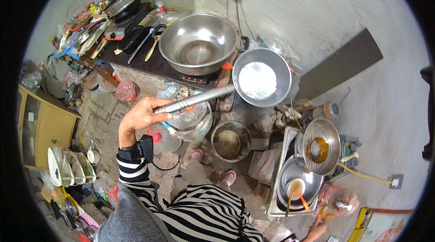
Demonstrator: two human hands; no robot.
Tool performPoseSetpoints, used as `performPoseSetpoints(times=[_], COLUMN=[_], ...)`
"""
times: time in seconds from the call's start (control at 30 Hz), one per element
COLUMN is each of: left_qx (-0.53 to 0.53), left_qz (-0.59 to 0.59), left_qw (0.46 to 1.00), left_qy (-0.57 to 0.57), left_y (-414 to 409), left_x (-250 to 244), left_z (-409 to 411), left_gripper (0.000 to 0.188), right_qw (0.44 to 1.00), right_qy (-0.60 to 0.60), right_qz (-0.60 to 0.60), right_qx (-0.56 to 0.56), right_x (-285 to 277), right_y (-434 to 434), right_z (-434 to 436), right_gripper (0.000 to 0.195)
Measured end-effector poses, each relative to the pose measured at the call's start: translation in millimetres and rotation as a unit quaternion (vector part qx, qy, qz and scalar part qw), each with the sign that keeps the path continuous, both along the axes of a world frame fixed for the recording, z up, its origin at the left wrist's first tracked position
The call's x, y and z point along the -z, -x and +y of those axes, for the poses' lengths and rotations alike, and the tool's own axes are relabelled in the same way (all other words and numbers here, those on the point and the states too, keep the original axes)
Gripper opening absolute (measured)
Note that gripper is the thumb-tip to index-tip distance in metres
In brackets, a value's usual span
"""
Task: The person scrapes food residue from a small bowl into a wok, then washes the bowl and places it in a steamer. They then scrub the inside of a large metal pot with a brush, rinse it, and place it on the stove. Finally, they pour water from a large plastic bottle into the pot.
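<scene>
My left hand (144, 114) grips the end of a long metal handle on a ladle-like scoop (283, 83). The scoop's round bowl is held out to the right of a large two-handled steel wok (198, 46). A bright white patch fills its bottom; I cannot tell whether that is contents or glare. At the lower right edge, my right hand (317, 229) is partly cut off. It reaches to a small orange item (326, 214) beside a clear plastic bag (343, 203); whether it grips the item is unclear.
A steel sink unit (272, 209) at right bears a steel basin (285, 187) and a perforated strainer (329, 129) with amber residue. A metal pot (231, 141) stands on the floor near my feet. The dark counter (149, 68) holds utensils and a portable stove (115, 34).
</scene>
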State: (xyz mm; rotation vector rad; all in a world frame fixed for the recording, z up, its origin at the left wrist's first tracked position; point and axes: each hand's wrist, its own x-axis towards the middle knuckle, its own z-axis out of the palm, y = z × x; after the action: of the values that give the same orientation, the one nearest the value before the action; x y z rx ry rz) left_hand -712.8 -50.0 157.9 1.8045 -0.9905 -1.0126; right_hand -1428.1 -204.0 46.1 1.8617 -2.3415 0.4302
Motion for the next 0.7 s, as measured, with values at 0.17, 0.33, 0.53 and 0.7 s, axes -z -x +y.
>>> performPoseSetpoints(times=[0.17, 0.33, 0.53, 0.7], left_qx=[-0.072, -0.149, -0.185, -0.224], left_qz=[-0.091, -0.136, -0.205, -0.345], left_qw=[0.993, 0.976, 0.957, 0.91], left_qy=[0.03, 0.086, 0.086, 0.059], left_y=[-78.3, -126.1, -147.9, -143.9], left_x=[12.0, 23.0, 16.6, 45.4], left_z=[6.0, 10.0, 3.8, -1.9], left_gripper=[0.041, 0.039, 0.034, 0.031], right_qw=[0.961, 0.978, 0.981, 0.959], right_qy=[-0.255, -0.117, -0.15, -0.149], right_qz=[-0.077, -0.096, -0.005, -0.127], right_qx=[0.079, -0.141, -0.124, -0.206], right_x=[-60.6, -53.5, -41.5, 26.3], right_y=[-165.4, -236.1, -256.6, -250.9], right_z=[19.9, 26.6, 2.6, -46.1], right_gripper=[0.034, 0.026, 0.036, 0.024])
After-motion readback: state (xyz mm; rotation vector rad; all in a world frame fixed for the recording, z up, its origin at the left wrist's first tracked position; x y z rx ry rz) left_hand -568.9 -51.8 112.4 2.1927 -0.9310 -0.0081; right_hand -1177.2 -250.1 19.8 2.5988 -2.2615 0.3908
